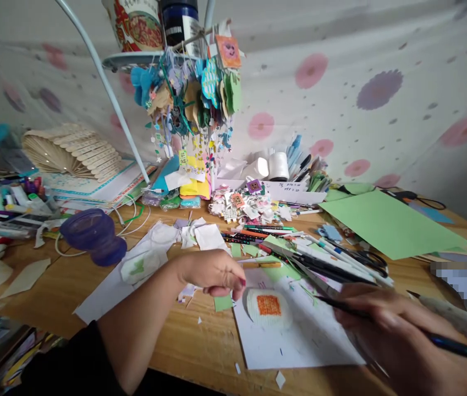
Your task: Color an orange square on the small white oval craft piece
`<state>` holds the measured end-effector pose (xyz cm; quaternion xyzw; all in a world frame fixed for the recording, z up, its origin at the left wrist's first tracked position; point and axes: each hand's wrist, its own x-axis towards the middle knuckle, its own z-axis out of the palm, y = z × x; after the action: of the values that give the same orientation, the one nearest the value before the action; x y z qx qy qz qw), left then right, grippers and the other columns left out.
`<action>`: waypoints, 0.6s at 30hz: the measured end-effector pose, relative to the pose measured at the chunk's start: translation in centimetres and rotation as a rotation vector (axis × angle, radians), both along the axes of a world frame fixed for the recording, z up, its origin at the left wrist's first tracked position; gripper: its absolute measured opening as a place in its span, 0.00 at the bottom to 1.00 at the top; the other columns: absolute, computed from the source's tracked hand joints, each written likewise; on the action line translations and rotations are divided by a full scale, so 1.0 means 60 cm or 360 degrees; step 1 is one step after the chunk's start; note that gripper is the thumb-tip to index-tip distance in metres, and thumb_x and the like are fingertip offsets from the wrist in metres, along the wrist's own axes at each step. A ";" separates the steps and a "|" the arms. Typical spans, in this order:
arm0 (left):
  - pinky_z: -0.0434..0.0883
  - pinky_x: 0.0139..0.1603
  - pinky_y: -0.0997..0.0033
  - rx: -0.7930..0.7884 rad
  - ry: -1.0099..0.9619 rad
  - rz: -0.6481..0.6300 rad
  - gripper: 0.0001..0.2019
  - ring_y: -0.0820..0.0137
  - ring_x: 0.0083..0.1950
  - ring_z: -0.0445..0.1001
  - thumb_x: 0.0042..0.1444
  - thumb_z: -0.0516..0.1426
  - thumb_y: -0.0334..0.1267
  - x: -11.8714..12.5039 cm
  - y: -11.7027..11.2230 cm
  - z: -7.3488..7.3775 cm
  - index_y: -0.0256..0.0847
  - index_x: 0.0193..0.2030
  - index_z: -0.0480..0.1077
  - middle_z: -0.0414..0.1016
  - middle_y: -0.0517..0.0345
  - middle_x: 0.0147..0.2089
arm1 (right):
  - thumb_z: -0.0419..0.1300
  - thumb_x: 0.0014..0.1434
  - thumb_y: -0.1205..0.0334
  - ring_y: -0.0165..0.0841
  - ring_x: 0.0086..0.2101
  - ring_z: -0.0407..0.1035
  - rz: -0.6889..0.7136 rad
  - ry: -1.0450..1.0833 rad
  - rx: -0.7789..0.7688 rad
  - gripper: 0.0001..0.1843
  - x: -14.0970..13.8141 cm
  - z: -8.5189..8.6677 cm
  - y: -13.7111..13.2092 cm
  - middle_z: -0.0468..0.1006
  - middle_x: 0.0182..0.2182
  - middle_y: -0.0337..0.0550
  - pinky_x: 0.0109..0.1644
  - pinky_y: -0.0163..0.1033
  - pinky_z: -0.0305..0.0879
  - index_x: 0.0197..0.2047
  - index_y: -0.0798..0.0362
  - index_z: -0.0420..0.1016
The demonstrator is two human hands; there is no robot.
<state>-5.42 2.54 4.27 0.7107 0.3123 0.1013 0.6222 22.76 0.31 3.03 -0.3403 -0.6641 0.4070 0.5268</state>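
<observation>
My left hand (216, 274) hovers with curled fingers just left of a small white textured pad (252, 311). Nothing shows between those fingers. On the pad is an orange coloured square (269, 305), and beneath it lies a sheet of white paper (299, 349). A slim dark pen (443, 340) is gripped in my right hand (398, 330), its thin tip pointing left toward the pad but apart from it. Motion smears the right hand slightly.
Several pens and markers (340, 261) lie behind the paper, with a green sheet (394, 220) at right. A purple cup-like vessel (95, 234) stands left. Paper cutouts (210, 88) hang from a stand at the back. Paper scraps (280, 379) dot the wooden table (192, 344).
</observation>
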 end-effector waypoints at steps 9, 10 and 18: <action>0.66 0.33 0.72 0.0469 0.0198 0.0558 0.12 0.75 0.29 0.69 0.60 0.45 0.35 0.038 0.004 -0.033 0.38 0.39 0.68 0.72 0.57 0.32 | 0.63 0.52 0.54 0.30 0.21 0.65 -0.0028 0.0147 -0.0431 0.10 -0.012 -0.080 0.035 0.71 0.19 0.39 0.21 0.34 0.60 0.26 0.51 0.73; 0.65 0.34 0.72 0.0609 0.0297 0.0602 0.12 0.74 0.31 0.69 0.59 0.45 0.34 0.042 0.003 -0.033 0.39 0.37 0.68 0.73 0.57 0.34 | 0.63 0.52 0.55 0.28 0.20 0.63 -0.0051 0.0238 -0.0544 0.10 -0.017 -0.090 0.039 0.69 0.18 0.37 0.21 0.32 0.57 0.25 0.51 0.71; 0.64 0.38 0.66 0.1065 0.0788 0.0496 0.20 0.63 0.41 0.70 0.47 0.58 0.52 0.079 -0.035 -0.029 0.44 0.43 0.64 0.73 0.57 0.43 | 0.66 0.47 0.64 0.24 0.18 0.58 -0.0005 0.0306 -0.0724 0.12 -0.030 -0.104 0.045 0.64 0.16 0.32 0.20 0.32 0.51 0.21 0.52 0.65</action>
<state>-0.66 0.42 2.55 0.8202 0.5053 0.1161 0.2418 20.95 3.04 -3.22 -0.4110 -0.5015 0.5757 0.4981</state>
